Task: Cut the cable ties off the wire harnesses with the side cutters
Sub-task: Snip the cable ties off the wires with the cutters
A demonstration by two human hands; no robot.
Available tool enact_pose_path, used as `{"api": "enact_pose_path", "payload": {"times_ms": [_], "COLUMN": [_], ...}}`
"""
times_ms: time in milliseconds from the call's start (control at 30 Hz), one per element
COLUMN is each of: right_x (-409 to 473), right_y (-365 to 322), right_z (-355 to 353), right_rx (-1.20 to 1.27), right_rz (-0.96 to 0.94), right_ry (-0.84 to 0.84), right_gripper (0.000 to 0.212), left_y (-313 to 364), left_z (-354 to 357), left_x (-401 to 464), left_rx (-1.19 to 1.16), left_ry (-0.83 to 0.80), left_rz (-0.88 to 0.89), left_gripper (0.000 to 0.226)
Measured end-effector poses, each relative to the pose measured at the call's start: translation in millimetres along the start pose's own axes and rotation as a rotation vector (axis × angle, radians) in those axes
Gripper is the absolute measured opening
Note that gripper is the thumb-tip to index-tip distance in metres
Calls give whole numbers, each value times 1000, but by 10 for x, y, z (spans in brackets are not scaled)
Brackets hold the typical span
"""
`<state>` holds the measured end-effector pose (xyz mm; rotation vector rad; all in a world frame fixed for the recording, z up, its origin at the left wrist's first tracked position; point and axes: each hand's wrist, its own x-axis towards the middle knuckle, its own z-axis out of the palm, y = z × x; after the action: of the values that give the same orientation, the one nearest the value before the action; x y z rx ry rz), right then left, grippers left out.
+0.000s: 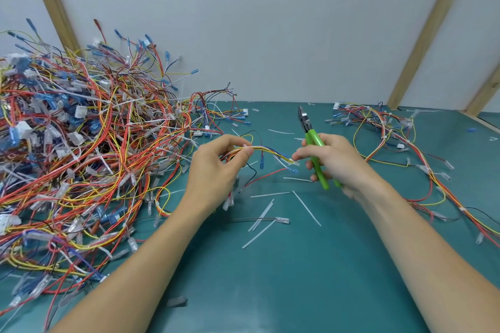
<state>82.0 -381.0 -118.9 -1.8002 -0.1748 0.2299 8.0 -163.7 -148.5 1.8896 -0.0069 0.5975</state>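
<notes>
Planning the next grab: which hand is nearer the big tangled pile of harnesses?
Left. The left hand grips a wire bundle just beside the big pile; the right hand, holding the side cutters, is farther off, on the far side of the left hand.

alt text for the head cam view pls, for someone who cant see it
Over a teal mat, the left hand pinches a multicoloured wire harness while the right hand holds green-handled side cutters, tips up. A big tangled pile of harnesses lies left, cut white ties between.

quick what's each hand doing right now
Left hand: pinching a thin multicoloured wire harness.
Right hand: gripping the green-handled side cutters, fingertips on the harness end.
</notes>
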Motion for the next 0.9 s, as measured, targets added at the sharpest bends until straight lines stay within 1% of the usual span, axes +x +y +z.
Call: {"api": "enact_pose_path", "payload": {"times_ms": [67, 167, 333, 400, 467, 500, 533, 567, 667, 700, 800, 900], "right_x": [-2, 2, 22, 27, 37, 43, 53, 61, 41, 27, -26, -70], "right_y": [4, 8, 26, 34, 36, 39, 49, 63, 135, 156, 186, 197], "right_z": [10, 15, 12, 17, 10, 8, 2, -5, 9, 27, 107, 167], "right_rx": [-7, -13, -21, 17, 49, 19, -74, -234, -862, -980, -1128, -1143], "right_rz": [-3, -33, -39, -20, 6, 19, 29, 33, 1, -29, -82, -92], "right_ry": [-9, -7, 23, 38, 69, 98, 132, 159, 195, 187, 92, 55], "right_gripper": [23, 21, 19, 17, 13, 15, 19, 24, 31, 31, 35, 42], "left_y": [-8, -29, -19, -14, -13, -11, -9, -8, -10, -8, 7, 32], "left_z": [-19, -40, -56, -65, -71, -75, -80, -83, -88, -86, -80, -74], "left_x": [20, 53, 83, 84, 96, 108, 120, 133, 158, 157, 142, 140], "left_rx": [-67, -111, -192, -216, -261, -290, -322, -358, -411, -409, -416, -448], "left_ry": [18, 37, 69, 78, 120, 148, 175, 196, 211, 206, 194, 188], "left_rz": [-40, -106, -112, -113, -138, -154, -172, -189, -230, -238, -237, -225], "left_gripper": [6, 10, 10, 10, 9, 9, 9, 9, 11, 11, 11, 12]}}
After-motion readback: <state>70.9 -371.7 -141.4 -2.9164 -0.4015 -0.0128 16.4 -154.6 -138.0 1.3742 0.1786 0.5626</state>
